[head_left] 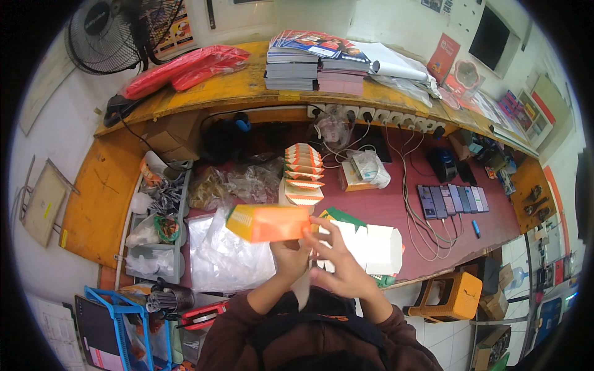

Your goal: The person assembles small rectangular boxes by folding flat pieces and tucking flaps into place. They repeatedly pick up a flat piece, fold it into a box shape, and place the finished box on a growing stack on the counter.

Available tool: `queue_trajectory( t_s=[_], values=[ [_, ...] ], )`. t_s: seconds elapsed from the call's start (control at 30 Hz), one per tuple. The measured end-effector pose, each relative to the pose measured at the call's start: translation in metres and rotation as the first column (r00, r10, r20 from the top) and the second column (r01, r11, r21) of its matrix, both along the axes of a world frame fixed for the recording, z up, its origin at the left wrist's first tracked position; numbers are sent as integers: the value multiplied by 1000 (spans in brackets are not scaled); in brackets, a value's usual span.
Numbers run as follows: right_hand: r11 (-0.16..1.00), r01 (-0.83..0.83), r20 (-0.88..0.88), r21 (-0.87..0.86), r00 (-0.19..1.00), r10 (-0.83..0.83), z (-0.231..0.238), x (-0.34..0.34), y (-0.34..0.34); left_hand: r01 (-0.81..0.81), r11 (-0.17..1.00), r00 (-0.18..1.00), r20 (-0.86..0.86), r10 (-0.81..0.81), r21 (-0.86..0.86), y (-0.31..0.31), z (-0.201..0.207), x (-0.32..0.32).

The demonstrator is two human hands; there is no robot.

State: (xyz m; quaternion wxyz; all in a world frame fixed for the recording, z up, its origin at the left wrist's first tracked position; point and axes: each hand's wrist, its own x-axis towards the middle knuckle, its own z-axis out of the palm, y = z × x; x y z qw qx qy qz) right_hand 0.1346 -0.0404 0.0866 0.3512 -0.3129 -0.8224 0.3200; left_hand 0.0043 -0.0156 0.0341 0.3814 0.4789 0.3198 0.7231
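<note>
My left hand (289, 258) is closed around the underside of a folded orange, yellow and green paper carton (272, 224), which lies sideways above the table. At the carton's right end, my right hand (340, 263) has its fingers spread and curved, the fingertips against or close to the edge. A pale strip (301, 290) hangs below my hands; I cannot make out what it is. Just beyond the carton stands a row of nested orange-and-white cartons (303, 167). Flat white carton blanks (377, 247) with green undersides lie beside my right hand.
Clear plastic bags (216, 253) lie at the left, next to a grey divided bin (179, 247). Several phones (451, 201) with cables lie at the right, near a blue marker (476, 229). A yellow stool (458, 295) stands by the table. Booklet stacks (291, 74) fill part of the shelf.
</note>
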Motion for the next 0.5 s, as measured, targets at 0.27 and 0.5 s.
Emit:
queue_trajectory(
  t_s=[0.27,0.5],
  values=[
    [880,435,76,-189,900,-429,-29,-15,13,-16,1000,896,444,18,-8,20,9,-12],
    [780,618,-106,-99,773,-626,-19,7,28,282,949,757,-641,-128,144,6,4,-7]
  ],
)
